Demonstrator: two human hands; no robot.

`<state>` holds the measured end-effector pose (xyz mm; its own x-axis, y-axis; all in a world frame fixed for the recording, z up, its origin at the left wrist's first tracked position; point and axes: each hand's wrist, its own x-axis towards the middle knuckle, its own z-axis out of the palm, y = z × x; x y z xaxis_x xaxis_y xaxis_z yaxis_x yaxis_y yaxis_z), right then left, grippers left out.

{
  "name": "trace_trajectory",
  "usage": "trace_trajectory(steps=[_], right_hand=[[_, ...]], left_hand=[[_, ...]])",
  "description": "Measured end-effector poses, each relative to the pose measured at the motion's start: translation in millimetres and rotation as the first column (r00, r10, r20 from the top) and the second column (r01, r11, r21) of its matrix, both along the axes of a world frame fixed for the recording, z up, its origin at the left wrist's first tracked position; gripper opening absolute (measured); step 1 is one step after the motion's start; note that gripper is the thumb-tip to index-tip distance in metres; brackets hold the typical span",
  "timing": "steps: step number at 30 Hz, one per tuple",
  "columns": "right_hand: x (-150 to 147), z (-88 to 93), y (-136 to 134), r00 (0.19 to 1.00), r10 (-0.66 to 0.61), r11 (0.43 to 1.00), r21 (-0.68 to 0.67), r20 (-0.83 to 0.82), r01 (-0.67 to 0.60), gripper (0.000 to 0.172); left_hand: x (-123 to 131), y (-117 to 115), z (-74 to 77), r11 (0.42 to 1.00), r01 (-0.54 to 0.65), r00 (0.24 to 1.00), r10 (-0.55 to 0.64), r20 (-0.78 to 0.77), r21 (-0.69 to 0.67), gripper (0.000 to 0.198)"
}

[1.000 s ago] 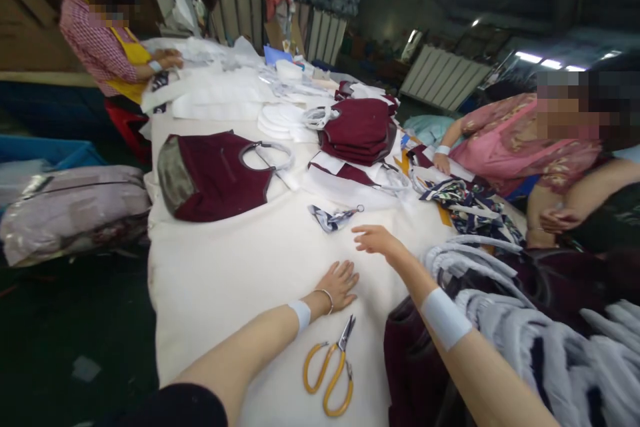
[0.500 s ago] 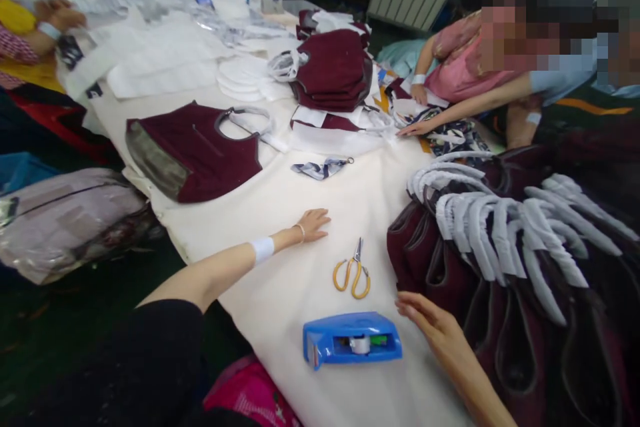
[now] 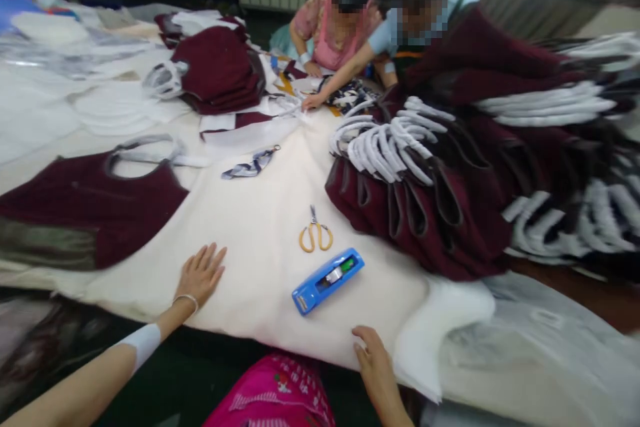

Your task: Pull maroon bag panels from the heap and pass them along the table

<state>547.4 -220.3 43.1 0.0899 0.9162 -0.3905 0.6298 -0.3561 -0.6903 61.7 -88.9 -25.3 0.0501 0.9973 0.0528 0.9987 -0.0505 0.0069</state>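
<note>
Palm down on the white table cover (image 3: 250,227), my left hand (image 3: 201,276) has its fingers spread and holds nothing. My right hand (image 3: 374,359) is at the front edge of the table, fingers slightly bent and apart, with nothing visible in it. Between the two hands lies a blue tape dispenser (image 3: 313,285), set at a slant. Just behind it are scissors (image 3: 315,233) with yellow handles. A maroon bag (image 3: 135,213) with a wrapped handle lies flat beyond my left hand. Farther back is a patterned scarf (image 3: 250,165) with a ring.
Many maroon bags (image 3: 480,213) with white-wrapped handles are stacked at the right. A second maroon pile (image 3: 215,70) stands at the back. Two people work across the table; one person's hand (image 3: 313,101) reaches onto it. White foam sheeting (image 3: 425,340) lies at the front right.
The view has swung to the right, showing more stacked bags. My right hand has come back from beside the bag stack to the table's front edge. My left hand stays flat on the cover.
</note>
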Motion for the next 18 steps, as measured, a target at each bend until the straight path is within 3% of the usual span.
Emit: trace_trajectory(steps=[4,9,14,18], right_hand=[[-41.4,-29.8,-37.4,0.929,0.068,0.997,-0.002,0.365,-0.072,0.06],[-64.5,-56.8,-57.9,0.88,0.042,0.995,0.062,0.473,-0.081,0.083],[-71.3,-62.4,-53.8,0.864,-0.021,0.994,0.105,0.504,-0.037,0.081],[-80.4,-60.9,-49.0,0.844,-0.142,0.964,0.266,0.518,-0.002,0.064]], left_hand=[[-5.4,3.4,-6.8,0.998,0.038,0.996,-0.034,-0.076,0.049,0.054],[-14.0,6.8,-15.0,0.999,0.045,0.99,-0.043,-0.132,0.013,0.054],[-6.7,6.3,-12.2,0.998,0.033,0.996,-0.028,-0.087,0.053,0.057],[-7.8,5.3,-16.3,0.997,0.019,0.999,-0.015,-0.05,0.079,0.055]])
